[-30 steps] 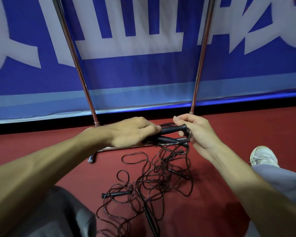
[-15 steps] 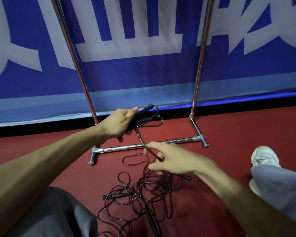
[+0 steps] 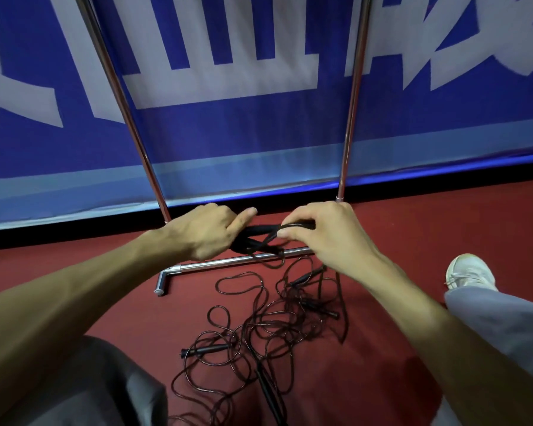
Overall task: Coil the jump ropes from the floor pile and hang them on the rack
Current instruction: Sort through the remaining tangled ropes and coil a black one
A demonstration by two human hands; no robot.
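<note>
Hands met just above the rack's base bar, at about 12 o'clock from the floor pile. Your left hand was closed around the black handles and the loops gathered against them. Your right hand pinched a strand of the jump rope between thumb and fingertips, laying it across the bundle. From there the cord trailed down toward 6 o'clock into the tangle on the red floor, where more handles lay loose. Rack uprights rose at 11 and 1 o'clock; the hanging bar was out of view.

To do this wrap well, you needed steady tension from the right hand, each turn snug beside the last, and the left grip firm so the loops did not spring open. Snagging on the pile looked the likeliest trouble.
</note>
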